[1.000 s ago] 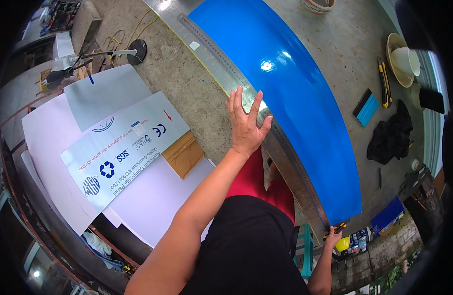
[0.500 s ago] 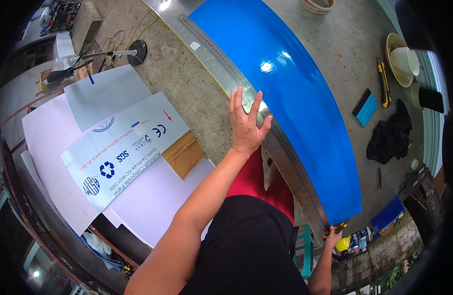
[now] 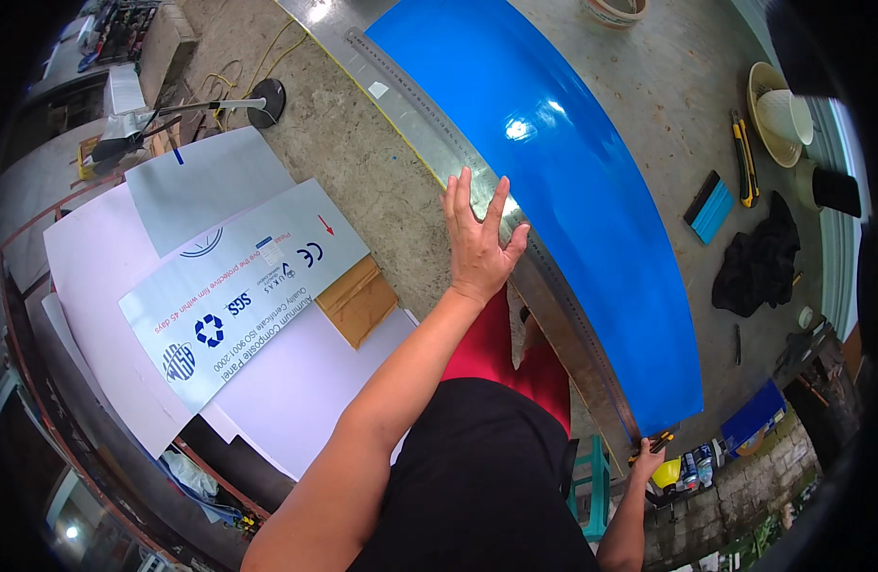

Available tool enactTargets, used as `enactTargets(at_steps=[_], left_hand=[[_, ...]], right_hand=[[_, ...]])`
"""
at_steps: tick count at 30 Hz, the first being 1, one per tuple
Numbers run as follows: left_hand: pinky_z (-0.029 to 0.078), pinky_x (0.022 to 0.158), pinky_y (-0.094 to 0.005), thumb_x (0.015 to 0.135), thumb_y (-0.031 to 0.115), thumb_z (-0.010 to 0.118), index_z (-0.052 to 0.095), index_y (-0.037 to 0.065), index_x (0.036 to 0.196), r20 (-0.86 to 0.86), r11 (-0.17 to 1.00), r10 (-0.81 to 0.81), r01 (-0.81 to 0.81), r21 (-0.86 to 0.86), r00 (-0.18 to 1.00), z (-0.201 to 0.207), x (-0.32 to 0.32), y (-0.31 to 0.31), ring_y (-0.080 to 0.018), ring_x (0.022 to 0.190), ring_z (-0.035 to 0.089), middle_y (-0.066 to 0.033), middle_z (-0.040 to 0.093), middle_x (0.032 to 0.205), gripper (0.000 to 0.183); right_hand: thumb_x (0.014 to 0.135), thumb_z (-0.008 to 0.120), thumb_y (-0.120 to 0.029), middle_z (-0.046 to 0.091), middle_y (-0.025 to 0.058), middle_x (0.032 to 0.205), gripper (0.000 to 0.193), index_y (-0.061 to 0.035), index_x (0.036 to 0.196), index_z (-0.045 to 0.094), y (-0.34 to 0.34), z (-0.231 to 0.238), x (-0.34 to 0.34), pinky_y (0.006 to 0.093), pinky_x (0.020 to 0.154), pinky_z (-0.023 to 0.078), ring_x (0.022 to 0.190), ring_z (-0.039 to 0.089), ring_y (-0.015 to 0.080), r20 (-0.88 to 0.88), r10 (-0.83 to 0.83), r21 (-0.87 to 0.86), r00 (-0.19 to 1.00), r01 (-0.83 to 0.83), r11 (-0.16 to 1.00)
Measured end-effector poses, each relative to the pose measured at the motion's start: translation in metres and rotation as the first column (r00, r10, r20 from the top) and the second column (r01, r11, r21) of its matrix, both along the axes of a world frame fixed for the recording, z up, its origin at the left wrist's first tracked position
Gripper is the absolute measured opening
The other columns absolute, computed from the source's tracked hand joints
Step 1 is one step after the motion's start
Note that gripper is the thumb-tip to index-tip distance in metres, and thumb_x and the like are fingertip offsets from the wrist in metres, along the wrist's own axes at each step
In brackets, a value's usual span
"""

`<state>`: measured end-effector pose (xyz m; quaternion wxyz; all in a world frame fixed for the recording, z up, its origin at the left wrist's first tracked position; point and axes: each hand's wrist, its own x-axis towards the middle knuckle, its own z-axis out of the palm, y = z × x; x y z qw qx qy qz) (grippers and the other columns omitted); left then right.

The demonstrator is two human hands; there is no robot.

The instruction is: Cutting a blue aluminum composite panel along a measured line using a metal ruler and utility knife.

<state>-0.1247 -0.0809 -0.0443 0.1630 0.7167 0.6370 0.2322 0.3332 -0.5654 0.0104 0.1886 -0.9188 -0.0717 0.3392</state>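
Near: right hand (image 3: 645,459), closed on a utility knife (image 3: 661,442), yellow and black, at the near end of the blue sheet (image 3: 572,181); blade contact too small to tell.

Near, at floor level: green stool (image 3: 600,477), plastic, partly hidden.

Middle: left hand (image 3: 482,250), empty, fingers spread, laid palm down on the steel ruler (image 3: 412,88). Ruler long, thin, graduated, along the left edge of the sheet.

Step in hand, as judged: straightedge held, knife placed at the near end. Next move appears to call for firm pressure from the left hand, the knife kept against the ruler, and spread fingers clear of the blade line.

Blue sheet: glossy, smooth, light-reflecting, lying on the left part of the desk (image 3: 648,105); its straight sides look bowed through the lens. Desk grey, stained, with a shiny metal margin at left.

Left, below the desk: pale printed panel (image 3: 258,276), flat, stiff-looking, on white sheets; brown cardboard (image 3: 356,300), creased, just beside.

Right on desk: black cloth (image 3: 758,259), crumpled, soft; squeegee (image 3: 710,208), blue and black, flat; second knife (image 3: 745,157), yellow and black; cream bowl (image 3: 767,76) holding a white cup (image 3: 787,119).

Far: round pot (image 3: 618,11), only partly in view.
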Motion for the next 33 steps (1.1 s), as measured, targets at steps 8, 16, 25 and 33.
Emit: enactTargets(at_steps=[8,16,25,33], left_hand=[[0.025,0.126,-0.0642,0.101,0.052,0.066,0.047,0.024,0.163,-0.008,1.000,0.000,0.000,-0.001,1.000,0.001,0.000,0.001,-0.0534,0.156,0.021,-0.0263,0.019,0.171,0.071],[0.026,0.126,-0.0641,0.101,0.053,0.065,0.047,0.024,0.163,-0.009,1.000,0.001,-0.001,0.003,1.000,0.003,0.000,0.001,-0.0535,0.156,0.022,-0.0262,0.019,0.171,0.071],[0.026,0.126,-0.0644,0.101,0.052,0.067,0.046,0.024,0.164,0.001,1.000,0.000,0.000,0.014,1.000,0.002,-0.001,0.000,-0.0538,0.155,0.022,-0.0267,0.019,0.171,0.072],[0.026,0.125,-0.0657,0.099,0.052,0.069,0.047,0.027,0.163,-0.061,1.000,0.017,-0.017,0.010,0.998,0.005,0.001,0.001,-0.0516,0.154,0.025,-0.0259,0.022,0.170,0.073]], right_hand=[[0.091,0.082,-0.003,0.061,0.0019,0.104,0.043,-0.0010,0.127,0.059,-0.005,-0.002,0.003,0.0344,0.089,0.048,0.094,0.058,0.0190,-0.012,0.034,0.021,0.999,-0.033,0.999],[0.093,0.082,-0.007,0.060,0.0017,0.103,0.039,-0.0021,0.124,0.058,0.003,0.004,-0.003,0.0342,0.088,0.048,0.094,0.058,0.0185,-0.016,0.025,0.004,1.000,-0.025,1.000],[0.093,0.083,-0.008,0.061,0.0018,0.102,0.039,-0.0023,0.123,0.059,0.001,0.003,-0.002,0.0339,0.085,0.049,0.092,0.058,0.0176,0.006,0.035,0.004,0.999,-0.035,0.999],[0.092,0.084,-0.008,0.062,0.0007,0.097,0.033,-0.0030,0.115,0.060,0.008,0.006,0.002,0.0328,0.080,0.049,0.085,0.058,0.0161,0.005,0.036,0.010,0.999,-0.036,0.999]])
